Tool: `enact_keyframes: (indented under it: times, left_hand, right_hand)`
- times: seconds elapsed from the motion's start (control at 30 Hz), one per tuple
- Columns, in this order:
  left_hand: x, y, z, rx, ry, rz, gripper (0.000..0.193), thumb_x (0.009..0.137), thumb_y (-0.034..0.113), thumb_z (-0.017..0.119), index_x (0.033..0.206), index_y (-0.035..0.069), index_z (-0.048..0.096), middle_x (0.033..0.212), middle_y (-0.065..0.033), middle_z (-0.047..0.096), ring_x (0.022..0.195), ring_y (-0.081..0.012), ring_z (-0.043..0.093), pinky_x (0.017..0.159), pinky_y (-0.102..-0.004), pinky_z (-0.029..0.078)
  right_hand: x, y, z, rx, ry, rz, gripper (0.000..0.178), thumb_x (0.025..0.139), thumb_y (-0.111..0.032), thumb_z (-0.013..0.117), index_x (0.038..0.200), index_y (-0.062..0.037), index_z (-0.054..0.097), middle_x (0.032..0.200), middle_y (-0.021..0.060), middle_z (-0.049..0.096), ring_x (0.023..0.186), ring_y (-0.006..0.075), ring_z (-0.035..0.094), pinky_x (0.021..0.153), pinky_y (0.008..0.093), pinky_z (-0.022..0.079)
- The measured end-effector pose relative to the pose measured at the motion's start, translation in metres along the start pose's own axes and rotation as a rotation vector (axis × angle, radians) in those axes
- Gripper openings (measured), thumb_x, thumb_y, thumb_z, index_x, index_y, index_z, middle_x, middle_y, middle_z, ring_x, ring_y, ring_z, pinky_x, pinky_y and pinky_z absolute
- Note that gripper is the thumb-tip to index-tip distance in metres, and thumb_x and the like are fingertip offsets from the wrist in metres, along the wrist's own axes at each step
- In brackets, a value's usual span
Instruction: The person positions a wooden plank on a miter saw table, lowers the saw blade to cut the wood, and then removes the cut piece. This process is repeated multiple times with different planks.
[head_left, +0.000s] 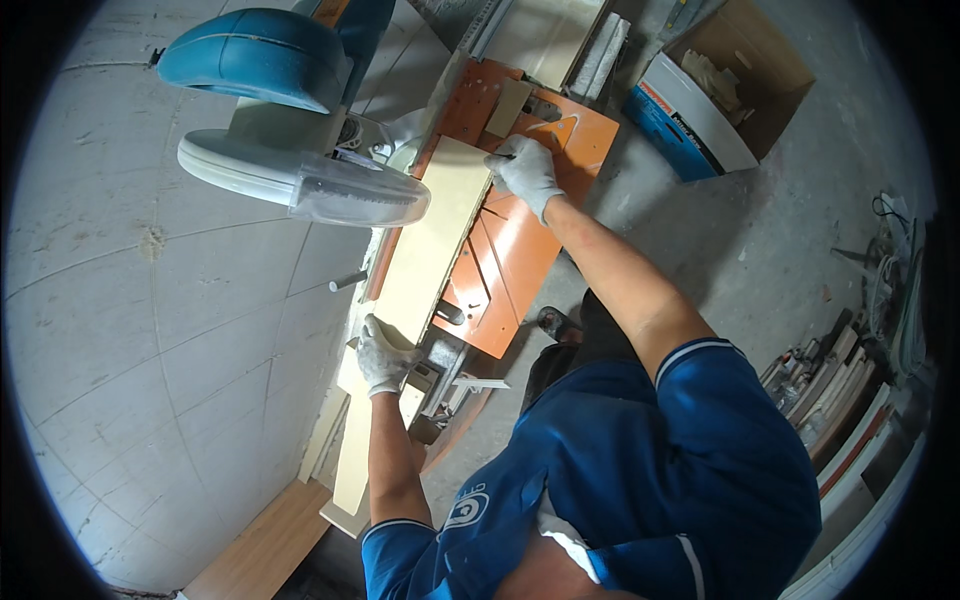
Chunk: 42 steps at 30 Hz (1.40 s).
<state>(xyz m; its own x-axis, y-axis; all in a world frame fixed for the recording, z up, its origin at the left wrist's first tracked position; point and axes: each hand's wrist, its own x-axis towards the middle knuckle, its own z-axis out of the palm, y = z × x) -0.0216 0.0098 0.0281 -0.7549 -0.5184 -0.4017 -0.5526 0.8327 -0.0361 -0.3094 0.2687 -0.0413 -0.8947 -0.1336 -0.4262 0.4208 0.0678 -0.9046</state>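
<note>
A long pale cream board (432,232) lies slantwise across the orange saw table (515,255), its right edge looking rough. My left hand (385,360), in a light work glove, rests on the near part of the board with fingers spread. My right hand (530,172), gloved too, is at the board's far right corner. Its fingers are pinched round a thin dark thing, too small to name. Left of the board hangs the teal saw head (255,58), raised, with a clear blade guard (362,195) close to the board's left edge.
Beside the board a metal rod (348,282) sticks out toward the tiled wall (180,300). An open cardboard box (700,140) stands on the floor at far right. Offcuts and strips (830,385) are piled at right. More pale boards (350,460) lie below my left hand.
</note>
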Motion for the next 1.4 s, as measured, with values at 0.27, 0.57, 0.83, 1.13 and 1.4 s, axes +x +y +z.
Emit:
enact_keyframes:
  times: [0.27, 0.57, 0.83, 1.13, 1.4]
  left_hand:
    - [0.0, -0.004, 0.013, 0.018, 0.087, 0.053, 0.113, 0.053, 0.035, 0.093, 0.143, -0.002, 0.035, 0.126, -0.0268, 0.056, 0.121, -0.0434, 0.057, 0.105, -0.0472, 0.047]
    - [0.011, -0.002, 0.027, 0.04, 0.158, -0.004, 0.093, 0.058, 0.027, 0.088, 0.134, 0.002, 0.041, 0.119, -0.0248, 0.059, 0.114, -0.0428, 0.059, 0.1, -0.05, 0.048]
    - [0.003, 0.004, 0.011, 0.017, 0.114, -0.031, 0.094, 0.054, 0.038, 0.089, 0.129, 0.003, 0.043, 0.116, -0.0202, 0.061, 0.111, -0.0365, 0.061, 0.097, -0.0441, 0.048]
    - [-0.001, 0.004, 0.009, 0.007, 0.104, -0.024, 0.083, 0.059, 0.032, 0.083, 0.126, 0.004, 0.044, 0.114, -0.0193, 0.063, 0.109, -0.0351, 0.063, 0.097, -0.0449, 0.048]
    - [0.0, 0.004, 0.009, 0.005, 0.099, -0.017, 0.085, 0.057, 0.033, 0.085, 0.127, 0.005, 0.045, 0.113, -0.0185, 0.063, 0.106, -0.0351, 0.065, 0.094, -0.044, 0.049]
  right_hand:
    - [0.006, -0.008, 0.002, -0.101, 0.013, 0.0, 0.016, 0.086, -0.011, 0.079, 0.093, 0.0014, 0.071, 0.08, 0.0137, 0.075, 0.067, 0.0205, 0.074, 0.062, 0.0333, 0.058]
    - [0.043, -0.037, -0.028, -0.433, -0.01, -0.371, 0.035, 0.087, -0.027, 0.075, 0.109, -0.0005, 0.074, 0.093, 0.0152, 0.076, 0.087, 0.0189, 0.074, 0.08, 0.0353, 0.058]
    - [-0.038, -0.39, -0.009, -0.322, -0.336, -0.549, 0.072, 0.101, -0.07, 0.042, 0.114, -0.0028, 0.065, 0.089, 0.0123, 0.068, 0.076, 0.0192, 0.065, 0.068, 0.0333, 0.056]
    - [-0.091, -0.399, 0.066, -0.511, -0.722, -0.092, 0.066, 0.103, -0.067, 0.038, 0.1, -0.0083, 0.069, 0.077, 0.0087, 0.066, 0.062, 0.0169, 0.059, 0.057, 0.034, 0.053]
    - [-0.11, -0.356, 0.031, -0.423, -0.624, -0.129, 0.062, 0.107, -0.061, 0.038, 0.094, -0.0096, 0.07, 0.075, 0.0071, 0.066, 0.055, 0.0162, 0.057, 0.051, 0.0326, 0.051]
